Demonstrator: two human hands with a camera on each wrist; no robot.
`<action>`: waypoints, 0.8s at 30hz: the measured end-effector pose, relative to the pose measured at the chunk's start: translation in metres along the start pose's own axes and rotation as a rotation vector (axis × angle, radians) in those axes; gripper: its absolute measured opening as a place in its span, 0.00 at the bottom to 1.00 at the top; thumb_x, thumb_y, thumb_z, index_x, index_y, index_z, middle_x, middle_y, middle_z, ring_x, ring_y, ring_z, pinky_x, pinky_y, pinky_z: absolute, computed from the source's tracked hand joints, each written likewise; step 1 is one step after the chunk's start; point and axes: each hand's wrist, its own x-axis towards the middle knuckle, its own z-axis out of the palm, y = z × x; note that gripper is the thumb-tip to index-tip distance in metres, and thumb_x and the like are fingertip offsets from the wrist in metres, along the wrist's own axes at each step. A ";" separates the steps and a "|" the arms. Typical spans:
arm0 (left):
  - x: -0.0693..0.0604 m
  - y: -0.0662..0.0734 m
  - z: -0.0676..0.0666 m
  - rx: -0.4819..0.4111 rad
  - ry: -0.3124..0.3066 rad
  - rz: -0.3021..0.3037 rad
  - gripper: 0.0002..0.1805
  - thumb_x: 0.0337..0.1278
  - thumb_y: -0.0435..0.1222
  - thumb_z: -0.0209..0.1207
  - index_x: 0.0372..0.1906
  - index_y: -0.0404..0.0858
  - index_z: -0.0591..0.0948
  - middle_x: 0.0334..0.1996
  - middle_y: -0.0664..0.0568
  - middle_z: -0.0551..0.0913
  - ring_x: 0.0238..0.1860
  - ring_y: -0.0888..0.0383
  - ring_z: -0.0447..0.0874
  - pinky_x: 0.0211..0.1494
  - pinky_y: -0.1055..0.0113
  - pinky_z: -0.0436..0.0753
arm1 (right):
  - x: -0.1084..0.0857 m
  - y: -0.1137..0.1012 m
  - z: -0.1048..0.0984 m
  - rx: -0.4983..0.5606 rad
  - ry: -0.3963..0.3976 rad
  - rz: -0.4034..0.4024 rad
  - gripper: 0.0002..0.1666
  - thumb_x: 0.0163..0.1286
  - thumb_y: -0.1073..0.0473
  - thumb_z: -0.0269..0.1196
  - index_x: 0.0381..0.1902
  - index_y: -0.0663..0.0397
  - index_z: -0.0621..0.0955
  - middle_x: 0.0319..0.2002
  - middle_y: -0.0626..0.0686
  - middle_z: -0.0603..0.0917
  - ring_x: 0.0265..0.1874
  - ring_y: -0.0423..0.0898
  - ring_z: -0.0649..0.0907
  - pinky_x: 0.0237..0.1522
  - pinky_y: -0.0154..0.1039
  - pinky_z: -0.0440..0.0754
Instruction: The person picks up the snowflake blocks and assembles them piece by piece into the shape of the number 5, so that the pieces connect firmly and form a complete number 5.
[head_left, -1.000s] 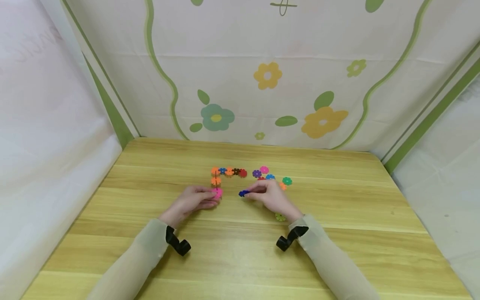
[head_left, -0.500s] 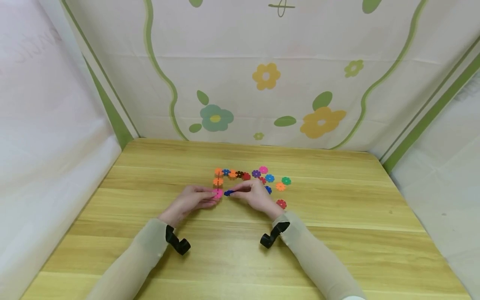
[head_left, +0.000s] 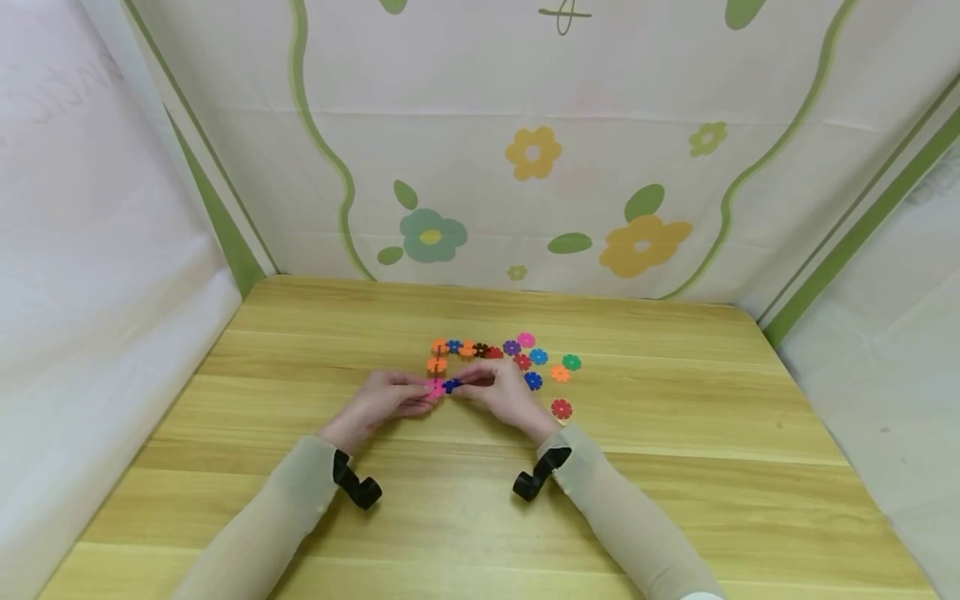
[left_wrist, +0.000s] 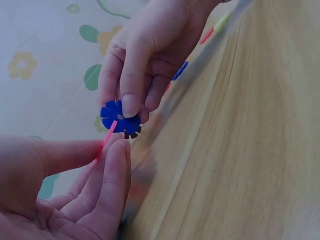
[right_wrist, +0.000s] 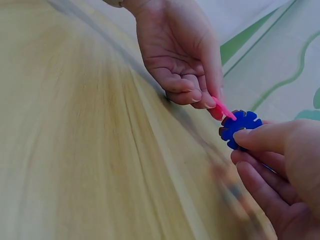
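My left hand (head_left: pixel 382 395) pinches a pink notched flower disc (head_left: pixel 437 388) between thumb and fingers. From that disc a chain of joined discs runs away from me through two orange ones (head_left: pixel 437 365), then turns right through blue, orange and dark brown to red. In my right hand (head_left: pixel 504 392) a dark blue flower disc (left_wrist: pixel 114 118) is held by thumb and fingertips. Both wrist views show the blue disc standing on edge, its rim meeting the edge of the pink disc (right_wrist: pixel 223 108) at an angle. Whether their notches interlock I cannot tell.
Loose flower discs lie right of the chain: a purple one (head_left: pixel 512 347), a pink one, blue ones (head_left: pixel 532 381), a green one (head_left: pixel 572 362), an orange one (head_left: pixel 560 373) and a red one (head_left: pixel 562 408). Fabric walls rise behind and beside the wooden table (head_left: pixel 465 517).
My right hand has moved left with the blue disc until it meets the pink disc. The chain has shifted slightly right; the left hand has stayed nearly still.
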 end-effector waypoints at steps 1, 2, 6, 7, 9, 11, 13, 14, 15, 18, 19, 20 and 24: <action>0.000 0.000 0.001 0.002 0.007 -0.004 0.16 0.71 0.27 0.59 0.56 0.19 0.78 0.44 0.34 0.87 0.43 0.49 0.89 0.51 0.61 0.86 | 0.000 0.000 0.001 -0.002 0.009 -0.003 0.10 0.64 0.65 0.74 0.43 0.50 0.90 0.38 0.44 0.90 0.38 0.42 0.88 0.45 0.39 0.86; 0.000 0.001 0.001 0.006 0.015 -0.008 0.16 0.70 0.27 0.60 0.55 0.19 0.79 0.44 0.35 0.87 0.43 0.49 0.89 0.50 0.61 0.86 | 0.001 -0.001 0.002 -0.004 0.016 -0.007 0.10 0.63 0.66 0.74 0.42 0.49 0.89 0.37 0.44 0.90 0.37 0.43 0.88 0.44 0.39 0.86; 0.000 0.003 0.001 0.036 0.016 -0.011 0.15 0.70 0.27 0.60 0.54 0.19 0.79 0.43 0.36 0.87 0.43 0.50 0.89 0.50 0.61 0.86 | 0.002 -0.002 0.003 -0.017 0.028 -0.017 0.08 0.63 0.66 0.74 0.38 0.47 0.89 0.35 0.44 0.89 0.35 0.43 0.88 0.41 0.39 0.86; 0.000 0.003 0.001 0.041 0.014 -0.009 0.15 0.70 0.27 0.60 0.54 0.19 0.79 0.43 0.36 0.87 0.42 0.50 0.89 0.50 0.61 0.86 | 0.002 -0.002 0.003 -0.018 0.028 -0.021 0.08 0.63 0.66 0.74 0.38 0.47 0.90 0.35 0.44 0.89 0.35 0.43 0.88 0.41 0.39 0.86; 0.000 0.004 0.000 0.052 0.003 -0.003 0.15 0.70 0.27 0.59 0.54 0.18 0.79 0.42 0.36 0.87 0.42 0.51 0.89 0.50 0.62 0.86 | 0.002 -0.002 0.004 -0.018 0.026 -0.028 0.08 0.62 0.66 0.74 0.37 0.48 0.90 0.34 0.44 0.89 0.35 0.43 0.88 0.41 0.40 0.86; 0.001 0.004 0.000 0.064 -0.004 0.004 0.14 0.70 0.27 0.59 0.53 0.18 0.79 0.41 0.37 0.87 0.41 0.51 0.89 0.49 0.62 0.86 | 0.002 -0.002 0.004 -0.014 0.025 -0.034 0.07 0.62 0.66 0.75 0.36 0.48 0.90 0.34 0.43 0.89 0.35 0.43 0.88 0.41 0.40 0.87; 0.001 0.004 0.000 0.068 -0.011 0.006 0.14 0.70 0.26 0.59 0.52 0.18 0.80 0.41 0.37 0.87 0.41 0.52 0.89 0.49 0.62 0.86 | 0.002 -0.001 0.004 -0.005 0.020 -0.039 0.07 0.63 0.65 0.75 0.36 0.48 0.90 0.34 0.43 0.89 0.35 0.43 0.88 0.41 0.40 0.87; 0.001 0.004 -0.001 0.069 -0.014 0.007 0.14 0.70 0.26 0.59 0.52 0.18 0.80 0.41 0.37 0.87 0.41 0.51 0.89 0.49 0.62 0.86 | 0.002 0.000 0.004 -0.002 0.019 -0.040 0.06 0.63 0.65 0.75 0.36 0.48 0.89 0.34 0.43 0.89 0.35 0.43 0.88 0.41 0.40 0.87; 0.001 0.004 -0.001 0.072 -0.016 0.008 0.14 0.70 0.27 0.59 0.52 0.18 0.80 0.41 0.37 0.87 0.41 0.52 0.89 0.49 0.62 0.86 | 0.002 0.000 0.004 0.001 0.019 -0.040 0.06 0.63 0.64 0.75 0.37 0.49 0.89 0.34 0.43 0.89 0.35 0.43 0.88 0.42 0.40 0.87; 0.000 0.005 -0.001 0.073 -0.013 0.002 0.14 0.70 0.27 0.60 0.53 0.19 0.79 0.43 0.37 0.87 0.42 0.51 0.88 0.50 0.62 0.86 | 0.002 0.000 0.004 0.001 0.011 -0.028 0.07 0.63 0.63 0.75 0.38 0.48 0.89 0.35 0.42 0.89 0.36 0.43 0.88 0.43 0.40 0.86; 0.000 0.005 -0.001 0.074 -0.013 -0.001 0.15 0.70 0.28 0.60 0.54 0.19 0.79 0.43 0.37 0.87 0.43 0.51 0.88 0.51 0.62 0.86 | 0.002 0.000 0.004 0.002 0.010 -0.022 0.07 0.63 0.63 0.75 0.39 0.48 0.89 0.36 0.43 0.89 0.36 0.43 0.88 0.43 0.40 0.86; -0.001 0.005 -0.001 0.069 -0.011 -0.003 0.15 0.71 0.28 0.60 0.54 0.19 0.79 0.44 0.37 0.86 0.43 0.51 0.88 0.51 0.62 0.85 | 0.001 -0.001 0.003 0.006 0.009 -0.015 0.08 0.63 0.63 0.75 0.40 0.48 0.89 0.36 0.43 0.90 0.37 0.43 0.88 0.44 0.39 0.86; -0.001 0.005 -0.003 0.049 -0.004 -0.015 0.15 0.71 0.29 0.60 0.55 0.21 0.79 0.47 0.36 0.85 0.47 0.49 0.87 0.53 0.62 0.84 | 0.000 -0.004 0.000 0.041 -0.010 0.009 0.13 0.63 0.63 0.75 0.46 0.50 0.89 0.41 0.46 0.90 0.41 0.44 0.88 0.47 0.39 0.86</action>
